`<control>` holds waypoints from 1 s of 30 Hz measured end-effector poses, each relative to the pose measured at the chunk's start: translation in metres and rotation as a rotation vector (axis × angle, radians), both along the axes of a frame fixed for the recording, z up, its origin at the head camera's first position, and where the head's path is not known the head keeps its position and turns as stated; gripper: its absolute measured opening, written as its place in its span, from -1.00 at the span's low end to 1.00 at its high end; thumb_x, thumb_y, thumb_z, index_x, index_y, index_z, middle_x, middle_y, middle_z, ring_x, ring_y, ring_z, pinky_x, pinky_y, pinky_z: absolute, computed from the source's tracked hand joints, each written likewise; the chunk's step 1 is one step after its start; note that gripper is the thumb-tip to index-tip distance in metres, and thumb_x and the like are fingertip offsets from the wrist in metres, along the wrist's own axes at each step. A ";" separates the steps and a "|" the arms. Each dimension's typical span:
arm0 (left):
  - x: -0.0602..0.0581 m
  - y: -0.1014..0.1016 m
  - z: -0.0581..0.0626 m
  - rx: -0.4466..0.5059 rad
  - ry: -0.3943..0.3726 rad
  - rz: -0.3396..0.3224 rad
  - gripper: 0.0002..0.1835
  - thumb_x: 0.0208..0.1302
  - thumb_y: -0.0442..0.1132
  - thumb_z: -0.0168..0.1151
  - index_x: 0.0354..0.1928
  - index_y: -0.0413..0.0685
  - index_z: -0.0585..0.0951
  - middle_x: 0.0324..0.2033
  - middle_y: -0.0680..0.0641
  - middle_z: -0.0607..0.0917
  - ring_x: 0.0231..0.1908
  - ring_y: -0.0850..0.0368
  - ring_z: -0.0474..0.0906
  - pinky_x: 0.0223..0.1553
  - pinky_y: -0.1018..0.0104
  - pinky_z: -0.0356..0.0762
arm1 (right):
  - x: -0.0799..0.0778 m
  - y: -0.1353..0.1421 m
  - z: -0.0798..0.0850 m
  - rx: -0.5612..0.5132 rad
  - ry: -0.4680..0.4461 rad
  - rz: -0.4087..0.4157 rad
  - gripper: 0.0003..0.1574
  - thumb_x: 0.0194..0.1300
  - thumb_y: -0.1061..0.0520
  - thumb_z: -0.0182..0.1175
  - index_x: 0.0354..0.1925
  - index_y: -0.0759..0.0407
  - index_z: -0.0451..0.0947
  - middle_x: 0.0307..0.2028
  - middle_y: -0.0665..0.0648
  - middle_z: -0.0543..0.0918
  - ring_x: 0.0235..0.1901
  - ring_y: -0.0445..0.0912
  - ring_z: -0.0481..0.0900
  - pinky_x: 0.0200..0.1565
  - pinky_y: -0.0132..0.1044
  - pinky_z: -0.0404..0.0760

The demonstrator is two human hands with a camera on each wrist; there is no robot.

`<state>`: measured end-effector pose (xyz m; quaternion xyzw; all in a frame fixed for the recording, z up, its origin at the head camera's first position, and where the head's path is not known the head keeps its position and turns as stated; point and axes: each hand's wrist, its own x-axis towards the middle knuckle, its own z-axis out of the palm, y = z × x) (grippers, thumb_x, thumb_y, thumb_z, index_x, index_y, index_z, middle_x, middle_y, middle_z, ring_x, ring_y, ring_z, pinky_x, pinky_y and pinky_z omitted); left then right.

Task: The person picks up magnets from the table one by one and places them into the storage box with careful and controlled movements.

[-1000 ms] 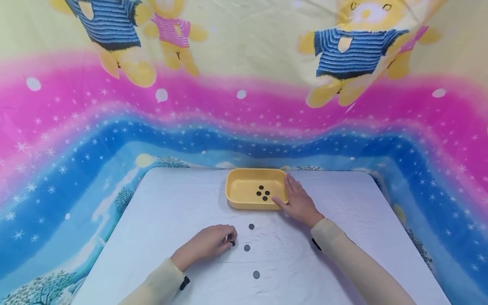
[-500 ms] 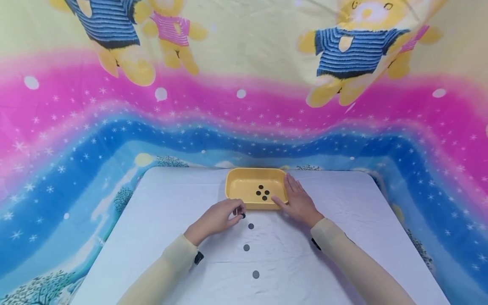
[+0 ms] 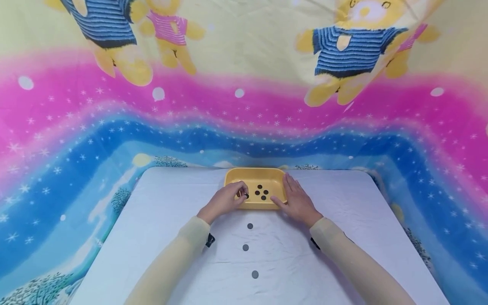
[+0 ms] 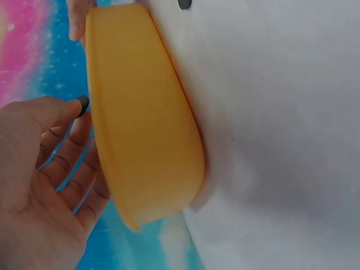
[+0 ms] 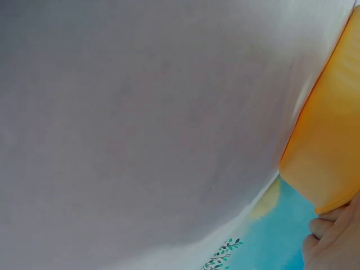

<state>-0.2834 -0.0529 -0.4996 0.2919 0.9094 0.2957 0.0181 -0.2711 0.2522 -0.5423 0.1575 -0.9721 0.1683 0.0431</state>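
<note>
My left hand [image 3: 225,199] pinches a small black disc [image 4: 83,105] between thumb and fingertips. It is at the left part of the yellow tray [image 3: 251,206], with the disc over the inside near the front rim. Several other black discs [image 3: 260,187] lie on the tray's floor, right of the left hand. At the tray's right end rests my right hand [image 3: 299,205], its fingers extended along the side and its thumb over the front corner. The right wrist view catches only part of that hand [image 5: 337,236] against the tray's wall.
Three dark discs [image 3: 250,226] lie spaced out on the white table cover [image 3: 183,186] in front of the tray. Behind the table's far edge hangs a colourful cloth [image 3: 244,110] printed with bears and snowflakes.
My left hand has moved forward and right from the table to over the tray, carrying the pinched disc. The right hand, the tray and the other discs have stayed in place.
</note>
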 end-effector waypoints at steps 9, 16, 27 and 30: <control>-0.025 0.009 -0.008 0.012 -0.048 0.030 -0.93 0.57 -0.21 0.30 -0.02 0.07 0.62 -0.17 0.11 0.70 -0.16 0.22 0.61 -0.12 0.23 0.65 | 0.000 -0.002 0.001 0.002 -0.006 -0.006 0.35 0.55 -0.60 -0.13 0.71 0.36 -0.26 0.73 0.31 -0.20 0.71 0.20 -0.15 0.69 0.07 -0.13; -0.041 0.018 -0.012 -0.035 -0.070 0.063 -0.92 0.58 -0.16 0.30 0.00 0.12 0.62 -0.16 0.12 0.70 -0.20 0.21 0.60 -0.17 0.24 0.63 | 0.000 -0.002 0.000 0.004 0.004 -0.007 0.36 0.55 -0.60 -0.12 0.70 0.38 -0.25 0.72 0.32 -0.19 0.70 0.22 -0.15 0.68 0.10 -0.12; -0.061 0.030 -0.020 -0.093 -0.052 0.071 -0.94 0.60 -0.16 0.27 0.00 0.11 0.63 -0.20 0.12 0.70 -0.23 0.19 0.59 -0.14 0.24 0.61 | -0.001 -0.002 -0.001 0.006 0.006 -0.004 0.36 0.55 -0.61 -0.14 0.70 0.37 -0.25 0.72 0.34 -0.16 0.70 0.22 -0.12 0.68 0.09 -0.11; -0.064 0.033 -0.022 -0.099 -0.063 0.074 -0.94 0.60 -0.19 0.27 -0.01 0.06 0.64 -0.20 0.09 0.71 -0.21 0.18 0.61 -0.10 0.22 0.63 | -0.001 0.000 -0.002 0.010 0.000 -0.003 0.36 0.55 -0.61 -0.15 0.71 0.36 -0.26 0.72 0.33 -0.17 0.71 0.20 -0.14 0.68 0.09 -0.11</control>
